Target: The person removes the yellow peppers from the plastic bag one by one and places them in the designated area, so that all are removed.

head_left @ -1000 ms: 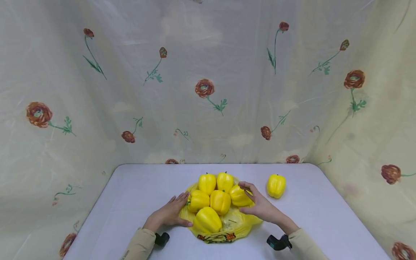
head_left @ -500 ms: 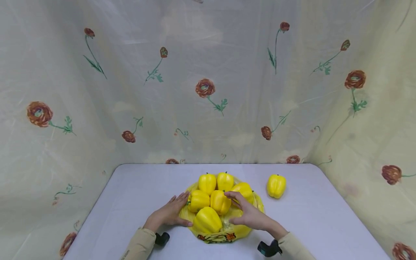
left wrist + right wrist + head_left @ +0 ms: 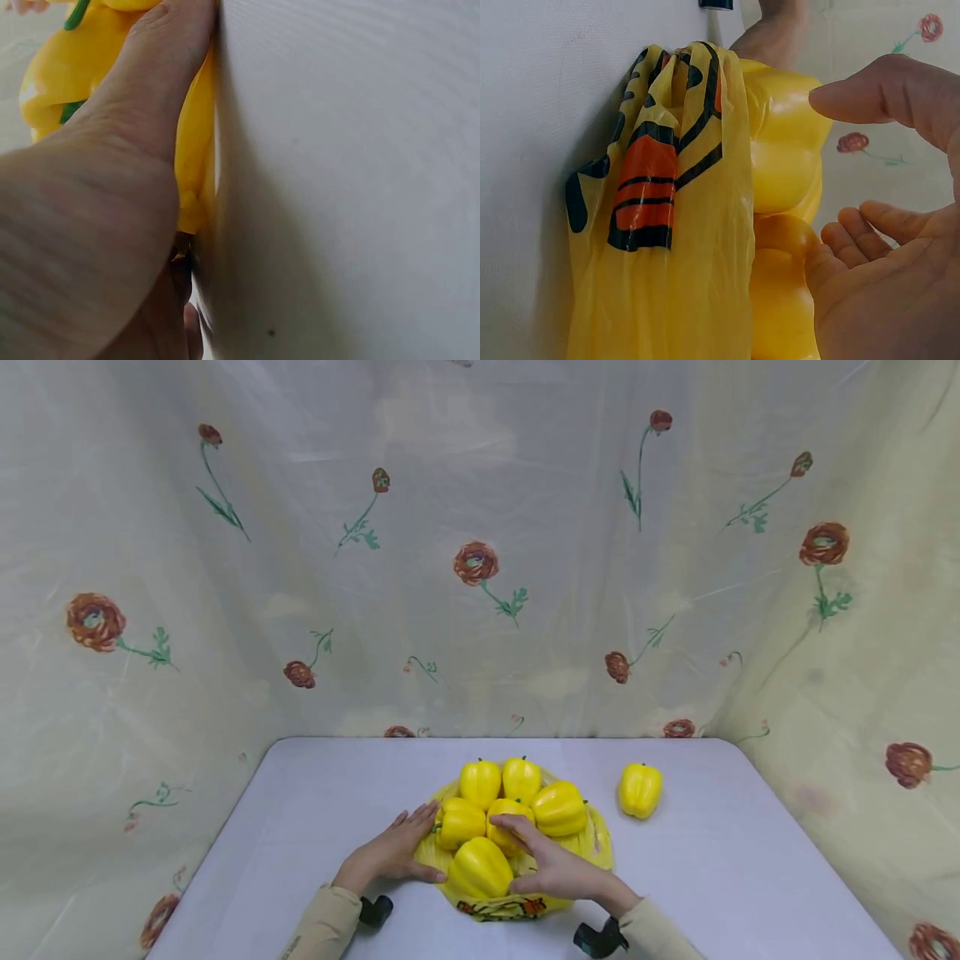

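Several yellow bell peppers lie bunched on a yellow plastic bag [image 3: 597,845], whose printed front edge faces me. My left hand [image 3: 392,853] rests along the bag's left edge, fingers straight, thumb beside the front bell pepper [image 3: 478,867]. Over the bag's right part hovers my right hand [image 3: 555,866], thumb and fingers spread apart with nothing between them. Its fingers partly cover the middle bell pepper [image 3: 517,810], and its thumb is close to the front one. In the right wrist view, a gap shows between the thumb and the peppers; whether other fingers touch them I cannot tell.
A single bell pepper [image 3: 640,791] stands apart on the white table [image 3: 720,860], right of the bag. Behind the table's far edge hangs a pale curtain [image 3: 555,610] with printed flowers, which also closes off both sides.
My right hand has moved left and toward me, from the right-hand pepper on the bag to beside the front one. That right-hand pepper now shows fully. My left hand has stayed put.
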Motion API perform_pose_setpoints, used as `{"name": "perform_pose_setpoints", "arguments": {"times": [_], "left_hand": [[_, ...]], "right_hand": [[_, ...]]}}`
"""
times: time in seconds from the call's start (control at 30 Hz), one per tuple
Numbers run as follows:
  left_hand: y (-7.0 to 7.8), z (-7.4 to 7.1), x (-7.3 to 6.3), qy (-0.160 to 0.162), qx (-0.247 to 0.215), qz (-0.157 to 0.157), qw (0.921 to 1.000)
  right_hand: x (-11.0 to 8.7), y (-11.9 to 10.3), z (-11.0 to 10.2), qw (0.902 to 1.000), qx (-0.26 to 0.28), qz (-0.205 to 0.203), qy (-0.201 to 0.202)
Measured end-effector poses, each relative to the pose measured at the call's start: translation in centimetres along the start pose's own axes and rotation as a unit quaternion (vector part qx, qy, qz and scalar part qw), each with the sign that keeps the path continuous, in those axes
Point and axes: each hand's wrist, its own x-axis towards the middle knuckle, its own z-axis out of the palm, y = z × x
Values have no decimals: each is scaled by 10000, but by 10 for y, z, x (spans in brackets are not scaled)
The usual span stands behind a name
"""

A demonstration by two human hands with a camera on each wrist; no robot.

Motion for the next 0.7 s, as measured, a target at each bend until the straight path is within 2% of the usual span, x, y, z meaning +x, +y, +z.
{"name": "perform_pose_setpoints", "arguments": {"times": [0.27, 0.53, 0.7], "left_hand": [[0, 1, 0, 6, 40, 35, 10000], [-1, 2, 0, -44, -8, 45, 10000], [-2, 1, 0, 34, 31, 83, 10000]], "right_hand": [[7, -3, 5, 9987, -404, -194, -222], [12, -6, 12, 9977, -571, -76, -365], [14, -9, 13, 9959, -750, -92, -488]]}}
